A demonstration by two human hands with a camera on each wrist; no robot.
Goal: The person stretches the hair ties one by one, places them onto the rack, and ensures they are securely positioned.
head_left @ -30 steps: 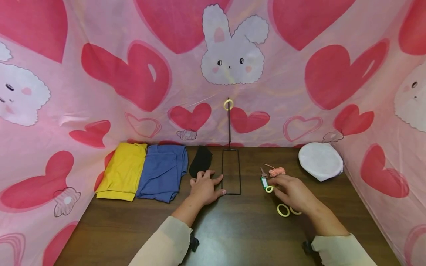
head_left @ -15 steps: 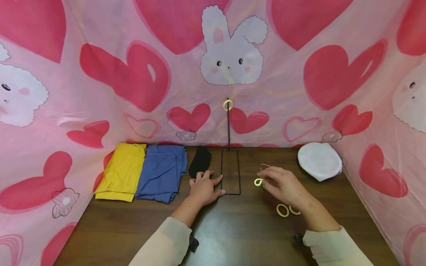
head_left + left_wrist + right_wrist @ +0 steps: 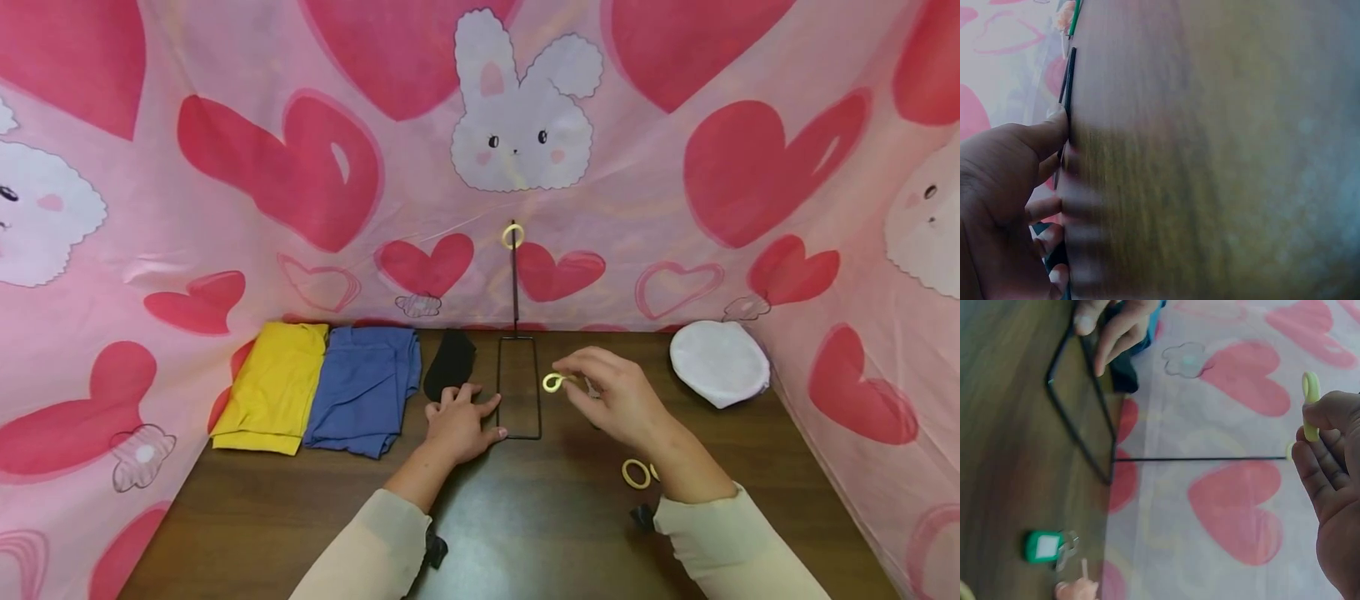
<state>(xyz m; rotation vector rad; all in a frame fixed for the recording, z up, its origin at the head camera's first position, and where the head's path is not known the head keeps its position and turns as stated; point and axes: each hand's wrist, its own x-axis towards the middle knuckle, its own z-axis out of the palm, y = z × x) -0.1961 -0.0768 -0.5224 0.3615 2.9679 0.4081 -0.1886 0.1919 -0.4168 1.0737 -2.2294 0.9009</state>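
Head view: a person's right hand (image 3: 615, 398) pinches a yellow ring (image 3: 552, 382) between thumb and curled fingers (image 3: 581, 360), lifted above the dark wooden desk (image 3: 525, 517), just right of the black wire stand (image 3: 519, 387). The stand's upright rod rises beyond the fingers and carries another yellow ring (image 3: 513, 236) at its top. The left hand (image 3: 459, 423) lies flat on the desk, fingers straight and spread, thumb tip touching the near left corner of the stand's rectangular base. Beyond those fingers lies a black cloth (image 3: 450, 362); to their left sit a folded blue cloth (image 3: 365, 385) and a folded yellow cloth (image 3: 272, 385). Two more yellow rings (image 3: 637, 473) lie on the desk beside the right wrist, and a white cap (image 3: 719, 362) rests at the far right.

Left wrist view: blurred. The left hand's thumb presses against the stand's black wire (image 3: 1067, 87), the other fingers resting straight on the desk.

Right wrist view: the right fingers (image 3: 1319, 462) hold the ring (image 3: 1310, 403) edge-on near the tip of the stand's rod (image 3: 1197, 459). Below on the desk lie a green key tag (image 3: 1044, 545) and a pink charm (image 3: 1079, 590). The left fingers (image 3: 1113, 325) rest on the far end of the stand's base.
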